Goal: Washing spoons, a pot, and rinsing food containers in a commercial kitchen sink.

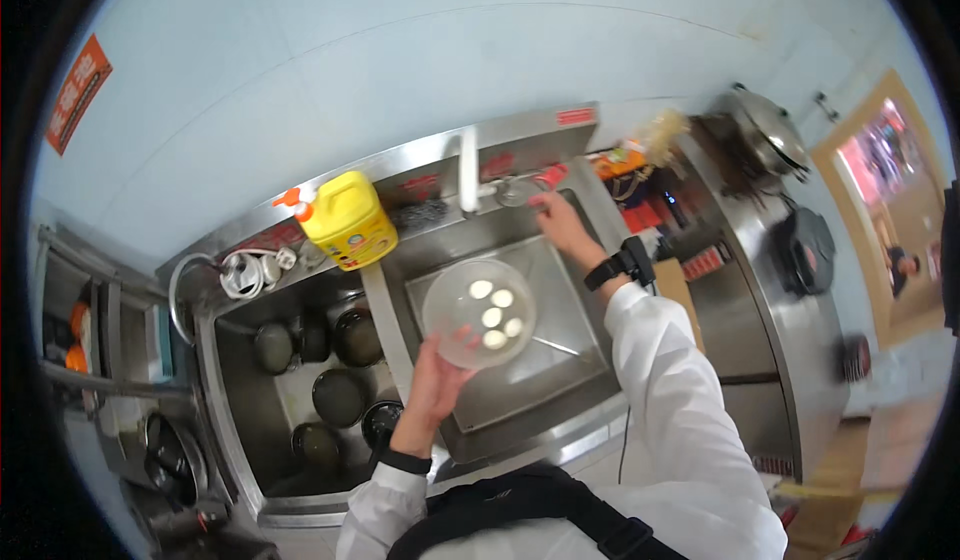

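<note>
My left hand (435, 380) grips the lower left rim of a translucent plastic bowl (480, 271), its fingers showing through the wall. Inside lie several small, round, whitish pieces (492, 317); what they are is unclear. The bowl is above the right basin (517, 402) of a stainless-steel double sink. At that basin's back right rim is my right hand (562, 224), its fingertips beside a clear round container (514, 192) and a red item (552, 176). Blur leaves it uncertain whether they touch anything. A white faucet spout (469, 174) stands just left of these.
Several dark bowls (340, 397) sit in the left basin (270, 477). A yellow pump jug (349, 219) stands on the sink's back ledge, left of the faucet. To the right are a steel counter (802, 350) and a lidded pot (769, 132). A person (902, 267) appears beyond an opening.
</note>
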`<control>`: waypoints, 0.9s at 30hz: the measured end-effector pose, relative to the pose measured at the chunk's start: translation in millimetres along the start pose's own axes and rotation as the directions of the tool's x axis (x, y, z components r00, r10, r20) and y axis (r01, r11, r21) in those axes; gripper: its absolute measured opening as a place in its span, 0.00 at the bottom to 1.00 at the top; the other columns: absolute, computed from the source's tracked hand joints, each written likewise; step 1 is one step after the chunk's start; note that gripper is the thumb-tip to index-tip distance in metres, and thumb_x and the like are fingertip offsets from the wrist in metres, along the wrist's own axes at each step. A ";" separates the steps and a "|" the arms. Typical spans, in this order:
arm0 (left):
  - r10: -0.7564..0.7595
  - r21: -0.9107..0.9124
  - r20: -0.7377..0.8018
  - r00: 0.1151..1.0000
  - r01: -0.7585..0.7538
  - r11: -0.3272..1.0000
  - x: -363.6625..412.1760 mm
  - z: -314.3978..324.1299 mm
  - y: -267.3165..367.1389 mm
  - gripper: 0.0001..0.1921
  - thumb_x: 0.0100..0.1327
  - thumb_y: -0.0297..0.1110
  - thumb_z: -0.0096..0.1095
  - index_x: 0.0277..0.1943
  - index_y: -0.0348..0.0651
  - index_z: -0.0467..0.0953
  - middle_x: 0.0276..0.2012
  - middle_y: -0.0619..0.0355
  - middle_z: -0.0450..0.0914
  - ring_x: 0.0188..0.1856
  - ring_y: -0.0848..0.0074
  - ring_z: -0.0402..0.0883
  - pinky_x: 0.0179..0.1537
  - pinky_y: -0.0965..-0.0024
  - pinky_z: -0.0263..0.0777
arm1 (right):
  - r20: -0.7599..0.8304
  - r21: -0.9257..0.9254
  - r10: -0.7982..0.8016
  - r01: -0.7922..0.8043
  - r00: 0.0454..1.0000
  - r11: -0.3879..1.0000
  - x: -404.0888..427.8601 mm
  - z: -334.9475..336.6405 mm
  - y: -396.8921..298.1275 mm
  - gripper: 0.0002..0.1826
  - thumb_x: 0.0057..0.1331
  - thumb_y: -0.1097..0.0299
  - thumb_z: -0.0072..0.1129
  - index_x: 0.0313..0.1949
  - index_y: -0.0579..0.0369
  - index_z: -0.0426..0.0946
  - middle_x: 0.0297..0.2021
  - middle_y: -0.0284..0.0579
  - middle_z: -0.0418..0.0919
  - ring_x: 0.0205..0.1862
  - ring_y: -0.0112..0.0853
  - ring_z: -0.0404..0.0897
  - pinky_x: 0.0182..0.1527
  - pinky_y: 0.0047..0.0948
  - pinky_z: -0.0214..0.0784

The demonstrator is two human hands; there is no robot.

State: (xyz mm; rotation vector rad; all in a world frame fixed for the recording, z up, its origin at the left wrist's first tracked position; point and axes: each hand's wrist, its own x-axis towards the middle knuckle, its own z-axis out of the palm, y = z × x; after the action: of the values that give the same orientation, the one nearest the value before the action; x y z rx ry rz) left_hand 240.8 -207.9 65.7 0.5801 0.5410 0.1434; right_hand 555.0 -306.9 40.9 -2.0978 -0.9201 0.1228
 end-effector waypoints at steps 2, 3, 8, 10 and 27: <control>-0.006 -0.039 0.017 1.000 0.007 0.999 20.6 6.3 0.9 0.25 0.66 0.50 0.37 0.62 0.47 0.53 0.56 0.54 0.66 0.57 0.65 0.65 0.56 0.54 0.61 | 0.014 -0.112 -0.110 0.111 0.994 0.988 36.3 13.9 15.3 0.20 0.51 0.78 0.48 0.45 0.56 0.70 0.44 0.51 0.71 0.45 0.44 0.71 0.50 0.37 0.63; 0.006 -0.045 -0.014 1.000 -0.007 0.999 30.2 9.1 1.3 0.25 0.66 0.50 0.37 0.62 0.47 0.53 0.56 0.54 0.66 0.57 0.65 0.65 0.56 0.54 0.61 | -0.001 -0.177 -0.224 0.221 0.974 0.959 50.0 23.7 23.7 0.21 0.50 0.79 0.48 0.47 0.57 0.69 0.46 0.52 0.70 0.47 0.45 0.70 0.52 0.38 0.62; 0.008 -0.101 -0.070 0.998 -0.015 0.995 77.6 17.5 3.3 0.26 0.67 0.50 0.38 0.62 0.45 0.52 0.59 0.53 0.62 0.59 0.68 0.63 0.56 0.59 0.62 | 0.123 -0.222 -0.337 0.357 0.933 0.907 95.5 62.5 74.8 0.23 0.51 0.80 0.46 0.49 0.58 0.68 0.49 0.55 0.69 0.52 0.46 0.68 0.54 0.39 0.60; 0.025 -0.118 -0.110 0.994 -0.038 0.992 84.4 12.5 7.6 0.26 0.67 0.49 0.38 0.62 0.45 0.51 0.59 0.53 0.62 0.59 0.68 0.63 0.56 0.60 0.62 | 0.182 -0.186 -0.249 0.282 0.951 0.941 99.6 80.9 77.6 0.21 0.52 0.80 0.46 0.49 0.60 0.68 0.45 0.54 0.72 0.49 0.47 0.70 0.53 0.40 0.61; 0.079 -0.184 -0.170 0.982 -0.110 0.977 102.5 13.8 -2.3 0.24 0.66 0.44 0.42 0.61 0.46 0.51 0.59 0.55 0.58 0.59 0.67 0.64 0.58 0.57 0.61 | 0.245 -0.665 -0.232 0.337 0.941 0.667 60.6 99.3 70.3 0.23 0.57 0.72 0.44 0.54 0.60 0.63 0.38 0.42 0.73 0.42 0.34 0.72 0.43 0.32 0.65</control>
State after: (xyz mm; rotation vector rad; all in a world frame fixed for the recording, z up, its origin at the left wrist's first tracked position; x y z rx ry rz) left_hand 335.3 -188.1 28.5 0.4068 0.6492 0.3322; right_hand 601.2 -230.8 -61.8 -2.6115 -1.5612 -0.3042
